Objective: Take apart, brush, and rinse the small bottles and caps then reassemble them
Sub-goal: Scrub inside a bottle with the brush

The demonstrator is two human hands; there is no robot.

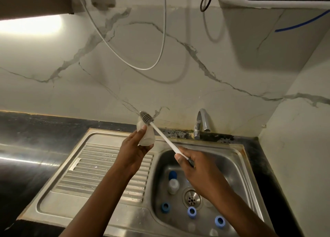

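My left hand grips a small translucent white bottle, raised above the draining board with its mouth pointing up and away. My right hand holds the white handle of a bottle brush. The brush's grey bristle head is at the bottle's mouth; whether it is inside I cannot tell. In the sink basin lies another small bottle with a blue cap. Three blue rings or caps lie on the basin floor in front of the drain.
The steel sink has a ribbed draining board on the left and a drain in the basin. A chrome tap stands behind the basin. Black counter surrounds the sink. White cables hang on the marble wall.
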